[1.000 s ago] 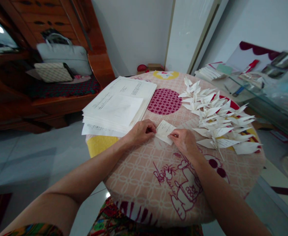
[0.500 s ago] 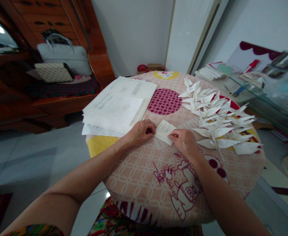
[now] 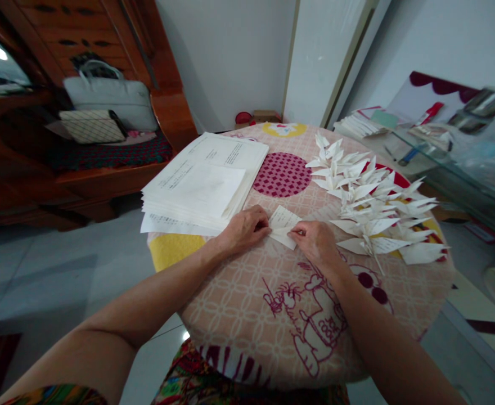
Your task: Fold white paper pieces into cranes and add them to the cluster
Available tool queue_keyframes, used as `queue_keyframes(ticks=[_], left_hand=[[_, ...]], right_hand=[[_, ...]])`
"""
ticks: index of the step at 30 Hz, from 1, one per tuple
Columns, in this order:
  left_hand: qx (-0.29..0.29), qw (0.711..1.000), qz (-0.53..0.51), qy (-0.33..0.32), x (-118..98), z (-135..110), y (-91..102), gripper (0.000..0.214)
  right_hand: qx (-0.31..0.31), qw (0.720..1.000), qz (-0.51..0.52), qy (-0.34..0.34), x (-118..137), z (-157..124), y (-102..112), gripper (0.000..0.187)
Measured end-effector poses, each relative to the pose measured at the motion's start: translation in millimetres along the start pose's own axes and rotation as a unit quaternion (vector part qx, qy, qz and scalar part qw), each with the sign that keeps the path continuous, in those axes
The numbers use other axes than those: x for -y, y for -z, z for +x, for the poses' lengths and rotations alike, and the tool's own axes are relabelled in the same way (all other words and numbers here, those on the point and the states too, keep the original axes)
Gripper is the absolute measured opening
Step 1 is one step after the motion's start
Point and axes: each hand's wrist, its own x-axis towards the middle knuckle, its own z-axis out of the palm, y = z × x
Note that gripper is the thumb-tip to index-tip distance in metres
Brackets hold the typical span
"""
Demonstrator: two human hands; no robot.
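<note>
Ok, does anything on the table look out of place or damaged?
One slightly untidy spot: a white printed paper sheet juts out from under the near edge of the thick white paper stack, out of line with it. I see nothing spilled or torn; the small folded white paper in the fingers looks intact.

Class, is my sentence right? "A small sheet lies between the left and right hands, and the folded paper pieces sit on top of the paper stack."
Not quite: the folded paper pieces lie on the table's right side, apart from the paper stack, as the head view shows. The small sheet does lie between the left hand and right hand.
</note>
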Motion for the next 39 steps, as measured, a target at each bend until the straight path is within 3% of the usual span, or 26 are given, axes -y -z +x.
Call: queue_keyframes(ticks=[17,22,24,27,31,39], left_hand=[[0.028,0.991,0.124,0.031,-4.6,5.7,-8.9,0.015],[0.014,0.992,0.118,0.034,-5.9,7.7,-11.3,0.009],[-0.008,0.995,0.095,0.013,-6.8,6.6,-12.0,0.009],[-0.035,0.995,0.075,-0.053,-9.1,4.1,-12.2,0.026],[-0.053,0.985,0.105,-0.127,-10.2,2.4,-11.9,0.033],[0.062,0.975,0.116,-0.180,-3.8,-1.8,-16.2,0.028]], right_hand=[[-0.002,1.000,0.005,-0.025,2.3,0.1,1.3,0.017],[-0.004,0.999,0.025,-0.048,3.3,1.3,1.9,0.017],[-0.005,0.998,0.036,-0.055,2.6,2.5,1.6,0.016],[-0.010,0.997,0.047,-0.060,1.4,3.7,0.5,0.014],[-0.020,0.997,0.053,-0.057,0.4,4.1,-0.8,0.012],[-0.009,0.996,0.064,-0.066,-0.8,5.9,0.2,0.015]])
